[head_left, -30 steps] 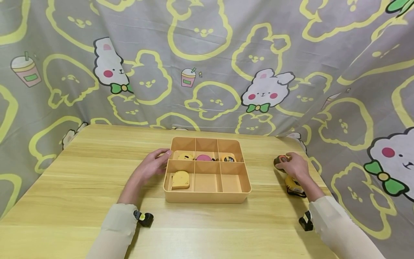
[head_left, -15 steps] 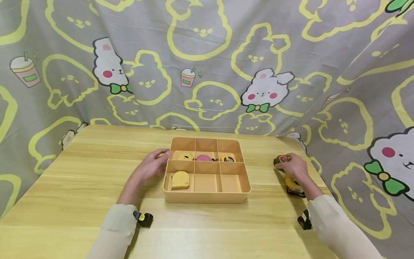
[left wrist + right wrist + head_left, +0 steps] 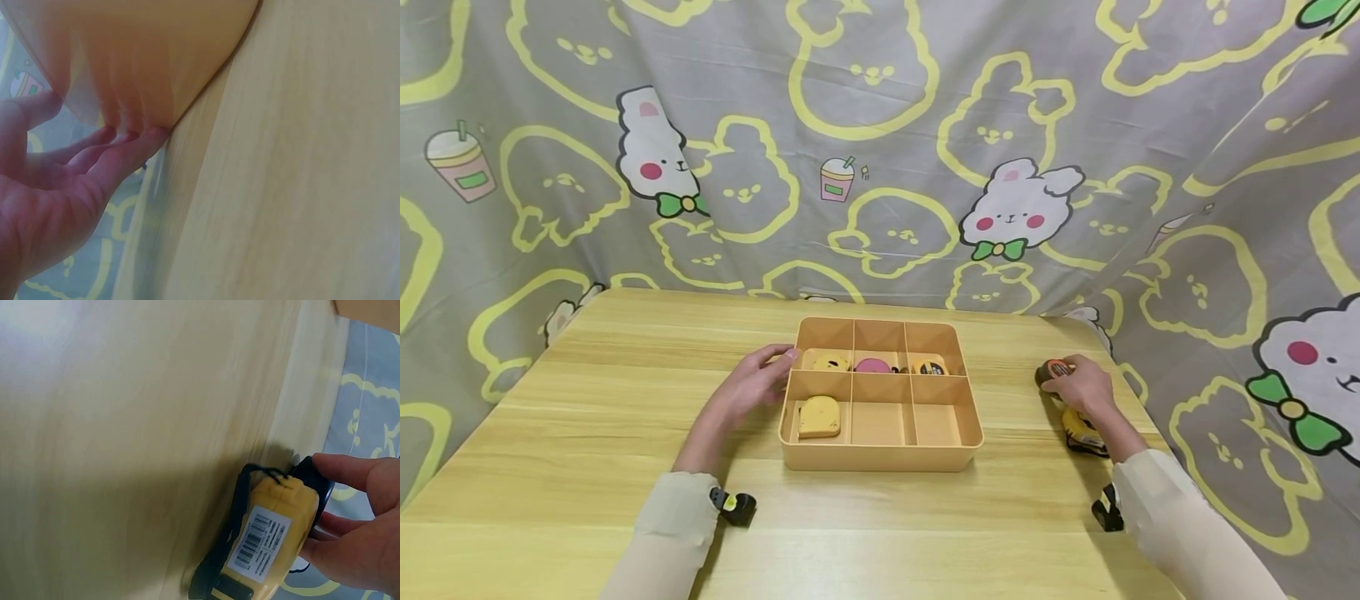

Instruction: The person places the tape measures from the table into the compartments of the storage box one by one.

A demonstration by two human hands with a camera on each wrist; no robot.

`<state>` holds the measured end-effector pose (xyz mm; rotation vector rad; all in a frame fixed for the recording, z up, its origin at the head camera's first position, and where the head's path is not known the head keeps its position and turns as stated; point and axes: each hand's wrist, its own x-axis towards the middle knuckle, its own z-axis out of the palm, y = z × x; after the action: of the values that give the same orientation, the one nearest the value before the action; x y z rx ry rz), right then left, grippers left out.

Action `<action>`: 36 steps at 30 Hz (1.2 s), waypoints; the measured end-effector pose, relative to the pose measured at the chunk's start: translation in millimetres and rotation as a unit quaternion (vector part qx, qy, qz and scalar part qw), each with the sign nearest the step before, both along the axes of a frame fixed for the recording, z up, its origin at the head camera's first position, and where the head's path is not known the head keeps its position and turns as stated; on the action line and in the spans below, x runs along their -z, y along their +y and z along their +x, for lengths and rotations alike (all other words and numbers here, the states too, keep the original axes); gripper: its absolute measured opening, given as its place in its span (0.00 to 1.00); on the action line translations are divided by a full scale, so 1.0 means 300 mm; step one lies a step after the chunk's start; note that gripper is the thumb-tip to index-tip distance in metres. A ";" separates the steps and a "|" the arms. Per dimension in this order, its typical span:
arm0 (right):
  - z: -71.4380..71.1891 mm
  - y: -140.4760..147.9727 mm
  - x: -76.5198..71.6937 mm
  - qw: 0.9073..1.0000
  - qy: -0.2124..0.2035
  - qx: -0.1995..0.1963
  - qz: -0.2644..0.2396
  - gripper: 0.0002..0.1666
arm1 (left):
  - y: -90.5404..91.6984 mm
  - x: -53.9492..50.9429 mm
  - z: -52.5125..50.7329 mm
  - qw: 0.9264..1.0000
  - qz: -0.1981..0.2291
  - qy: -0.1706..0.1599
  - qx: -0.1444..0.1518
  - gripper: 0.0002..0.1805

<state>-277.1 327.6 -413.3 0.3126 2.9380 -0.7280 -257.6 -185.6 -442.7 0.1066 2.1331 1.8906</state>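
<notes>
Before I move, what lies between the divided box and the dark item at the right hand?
Just bare tabletop between the box and the dark item, as the head view shows.

Head view high — wrist views close

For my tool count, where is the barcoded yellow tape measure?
In the head view, the yellow tape measure sits on the table right of the box, beside the dark object the right hand holds.

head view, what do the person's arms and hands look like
The left sleeve and right sleeve are pale cream, with wide cuffs; a small black boxy device sits at each cuff. The left hand and right hand wear no gloves.
</notes>
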 end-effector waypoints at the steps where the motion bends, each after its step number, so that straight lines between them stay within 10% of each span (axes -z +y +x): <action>1: 0.000 0.000 0.001 1.000 0.001 0.000 0.001 0.44 | 0.000 0.000 0.000 1.000 0.000 0.000 0.000 0.37; 36: 0.007 -0.001 0.011 0.999 0.042 0.002 0.000 0.41 | 0.001 -0.004 -0.002 1.000 0.000 0.002 0.005 0.36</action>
<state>-274.9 327.2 -416.5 0.2966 3.0170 -0.7591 -258.1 -185.4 -441.4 0.1207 2.1308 1.8875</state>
